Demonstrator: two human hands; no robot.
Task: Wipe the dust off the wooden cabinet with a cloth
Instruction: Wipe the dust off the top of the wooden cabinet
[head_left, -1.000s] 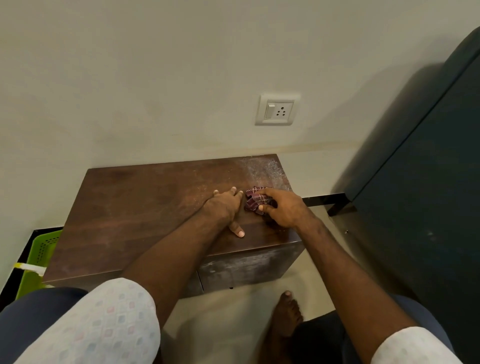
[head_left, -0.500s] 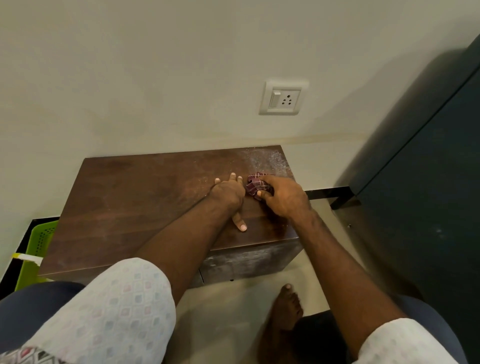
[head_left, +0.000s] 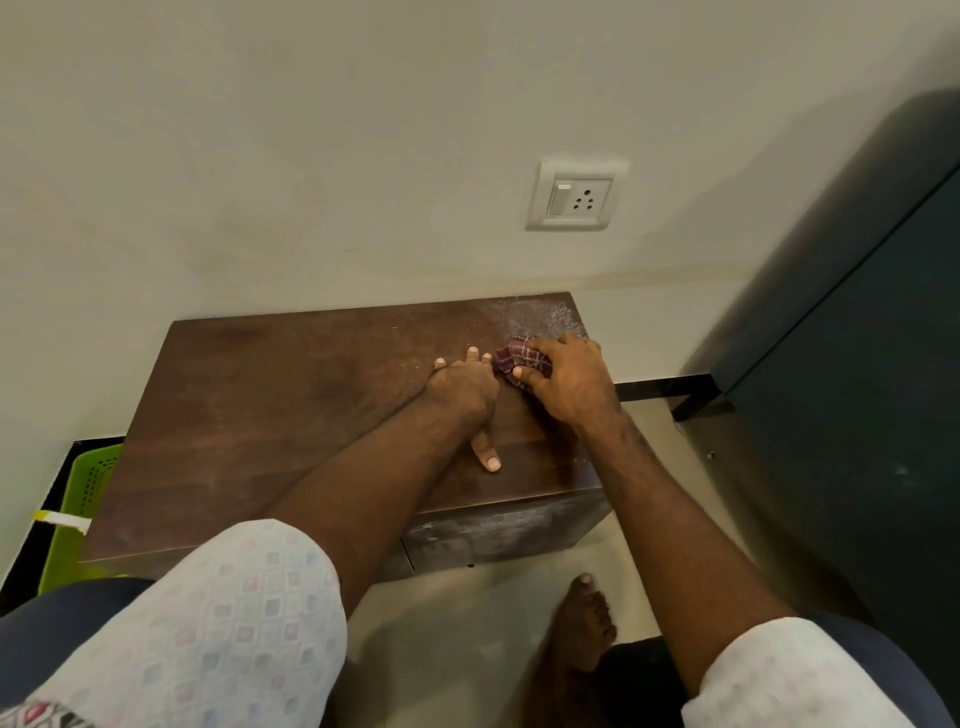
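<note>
While the right hand (head_left: 566, 384) grips the bunched checked cloth (head_left: 522, 358) in curled fingers on the wooden cabinet (head_left: 285, 395), the left hand (head_left: 462, 389) lies flat just beside it, fingers straight, holding nothing. Grey dust (head_left: 540, 317) sits just beyond the right hand, toward the wall. A hard sweep could push it off the edge to that hand's right (or merely smear it). Left of both hands the dark top looks cleaner. A wall socket (head_left: 574, 195) sits above the hands, a green basket (head_left: 83, 499) far to their left and dark furniture (head_left: 857, 364) to their right.
</note>
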